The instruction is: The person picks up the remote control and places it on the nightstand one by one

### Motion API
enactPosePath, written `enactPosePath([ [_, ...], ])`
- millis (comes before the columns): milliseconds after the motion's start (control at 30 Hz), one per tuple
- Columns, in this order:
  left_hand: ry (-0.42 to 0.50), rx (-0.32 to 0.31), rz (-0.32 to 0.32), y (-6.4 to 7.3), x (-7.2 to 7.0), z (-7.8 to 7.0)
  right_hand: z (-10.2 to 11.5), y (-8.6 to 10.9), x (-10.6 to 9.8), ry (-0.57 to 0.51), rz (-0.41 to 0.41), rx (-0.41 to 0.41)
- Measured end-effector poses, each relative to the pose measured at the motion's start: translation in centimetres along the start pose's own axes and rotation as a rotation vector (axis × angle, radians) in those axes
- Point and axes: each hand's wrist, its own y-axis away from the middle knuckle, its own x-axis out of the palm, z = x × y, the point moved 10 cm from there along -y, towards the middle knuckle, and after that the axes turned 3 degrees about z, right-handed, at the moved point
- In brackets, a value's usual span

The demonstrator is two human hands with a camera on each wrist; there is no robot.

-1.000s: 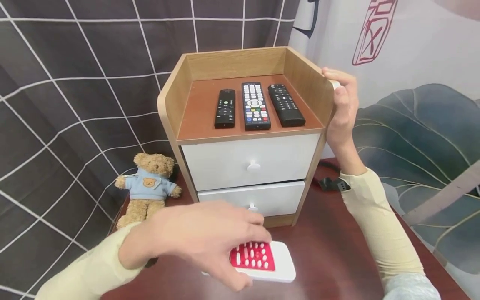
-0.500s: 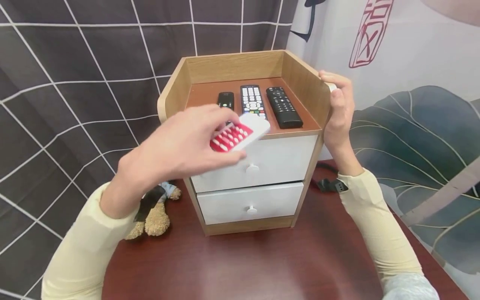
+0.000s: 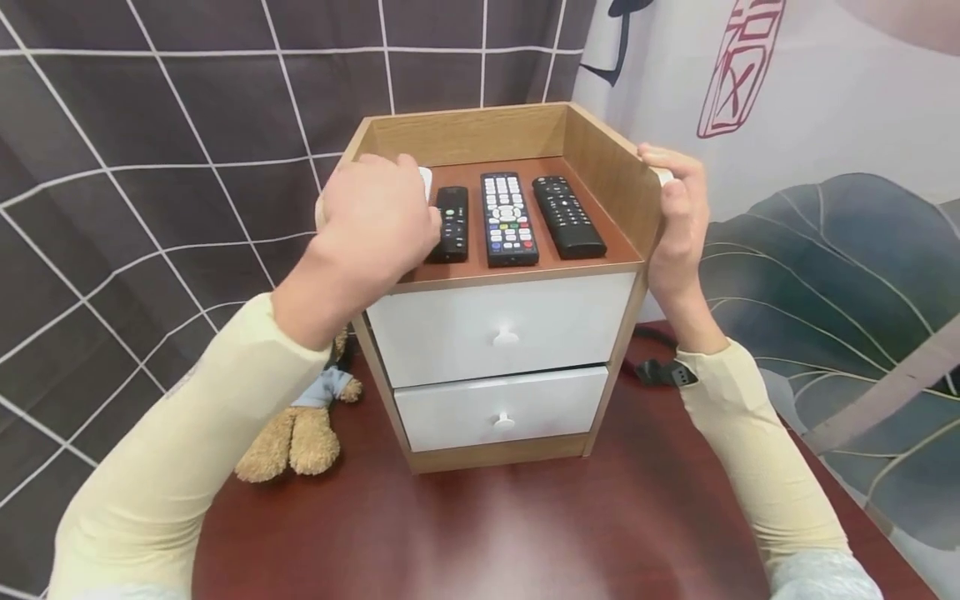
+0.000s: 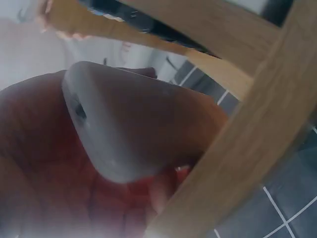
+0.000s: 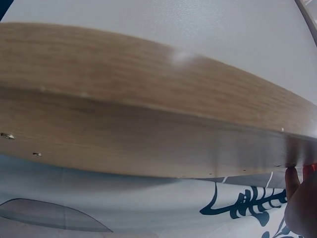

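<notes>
A white remote control [image 3: 427,180] with red key panel is in my left hand [image 3: 378,218], which grips it over the left part of the cabinet's top. The left wrist view shows the plain white back of the remote [image 4: 143,124] beside the cabinet's wooden side edge [image 4: 237,139]; the hand hides most of it in the head view. Three dark remotes lie on the brown top: a slim black one [image 3: 453,223], one with white keys [image 3: 509,220] and a wider black one [image 3: 567,217]. My right hand [image 3: 678,225] holds the right side panel [image 3: 615,171] near its upper edge.
Two white drawers with round knobs, an upper drawer [image 3: 450,333] and a lower drawer [image 3: 450,412], front the cabinet. A teddy bear [image 3: 311,433] sits left of it on the red-brown table [image 3: 487,533]. A black strap [image 3: 660,371] lies at right.
My left hand has lifted the white remote from the table, up past the drawers to the left side of the cabinet top, and turned it over the shelf. The right hand stays on the panel.
</notes>
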Motion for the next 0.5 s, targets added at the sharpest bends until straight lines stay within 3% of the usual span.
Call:
enactPosePath([
  [133, -0.130, -0.026, 0.049, -1.3, 1.3, -0.5, -0.2, 0.2, -0.1, 0.006, 0.005, 0.002],
  [233, -0.168, -0.037, 0.079, -2.0, 2.4, -0.6, -0.3, 0.4, -0.1, 0.006, 0.007, 0.006],
  [500, -0.116, -0.062, 0.090, -2.7, 3.8, -0.4, -0.1, 0.2, 0.4, -0.010, 0.008, 0.005],
])
